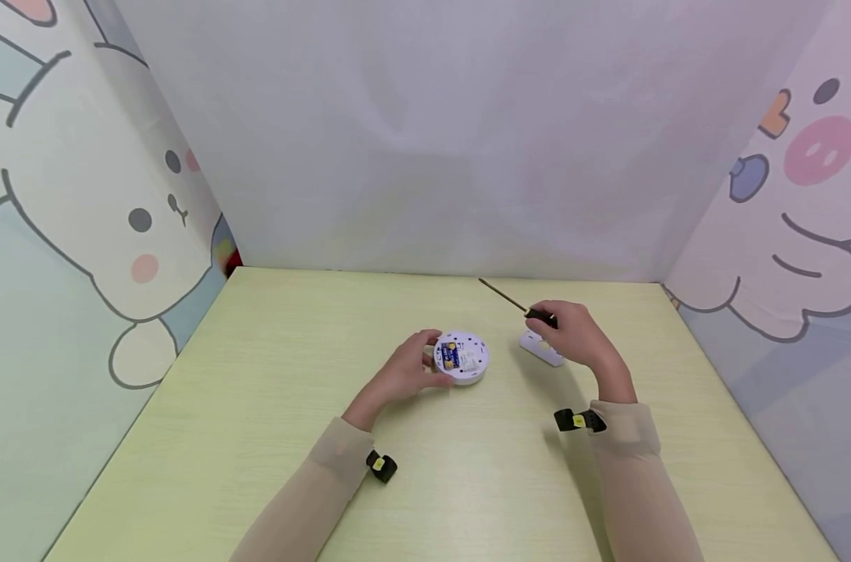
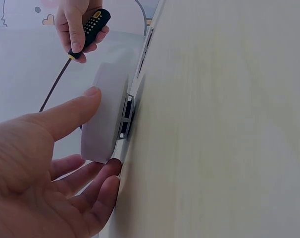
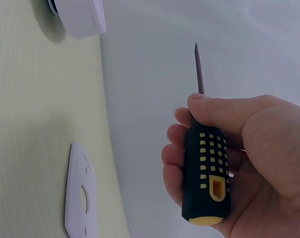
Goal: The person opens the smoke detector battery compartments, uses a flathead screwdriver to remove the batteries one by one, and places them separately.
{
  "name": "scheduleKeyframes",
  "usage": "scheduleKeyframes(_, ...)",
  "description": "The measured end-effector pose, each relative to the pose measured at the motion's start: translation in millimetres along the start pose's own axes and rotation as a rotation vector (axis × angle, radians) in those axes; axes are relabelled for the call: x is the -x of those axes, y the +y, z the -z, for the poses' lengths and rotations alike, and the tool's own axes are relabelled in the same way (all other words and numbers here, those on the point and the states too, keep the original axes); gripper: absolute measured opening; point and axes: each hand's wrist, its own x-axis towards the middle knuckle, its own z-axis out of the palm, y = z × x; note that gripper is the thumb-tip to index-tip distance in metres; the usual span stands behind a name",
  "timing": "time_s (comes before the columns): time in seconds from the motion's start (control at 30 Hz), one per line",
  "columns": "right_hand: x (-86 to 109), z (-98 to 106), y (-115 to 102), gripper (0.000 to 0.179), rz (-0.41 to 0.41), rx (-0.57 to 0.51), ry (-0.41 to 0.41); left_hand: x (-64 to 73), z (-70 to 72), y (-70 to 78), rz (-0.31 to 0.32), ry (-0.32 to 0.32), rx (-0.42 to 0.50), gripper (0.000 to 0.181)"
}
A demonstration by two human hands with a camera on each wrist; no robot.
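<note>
A round white smoke detector (image 1: 473, 361) sits on the table with its back up, showing small slots and a blue-and-yellow label. My left hand (image 1: 406, 368) holds it from the left side, thumb on the near edge and fingers round the far edge. In the left wrist view a dark vented part juts from its underside toward the tabletop. Raised above the table, my right hand (image 1: 571, 332) grips a screwdriver (image 3: 207, 163) by its black handle with yellow dots. The thin shaft points up and to the left, apart from the detector.
Below the right hand, a flat white mounting plate (image 1: 542, 350) with cut-out holes lies on the pale wooden table (image 1: 257, 421). Behind the table hangs a plain whitish sheet (image 1: 425, 156), with cartoon-printed sheets at both sides. Both wrists wear black straps.
</note>
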Motion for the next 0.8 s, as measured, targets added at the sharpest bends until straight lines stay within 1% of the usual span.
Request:
scheduleKeyframes(0.2, 0.5, 0.6, -0.7, 0.021, 0.001, 0.0, -0.004, 0.6, 3.7, -0.3, 0.024, 0.009, 0.0, 0.092)
scheduleKeyframes(0.4, 1.2, 1.1, -1.4, 0.02, -0.007, -0.001, -0.007, 1.1, 6.9, -1.6, 0.038, 0.008, -0.006, 0.088)
scheduleKeyframes(0.67, 2.1, 2.0, -2.0, 0.022, 0.002, -0.01, -0.011, -0.2, 12.0, -4.2, 0.064, 0.009, -0.007, 0.067)
scheduleKeyframes(0.8, 1.9, 1.9, -1.4, 0.022, 0.001, -0.005, -0.008, 0.5, 14.2, -3.6, 0.072, 0.013, -0.014, 0.061)
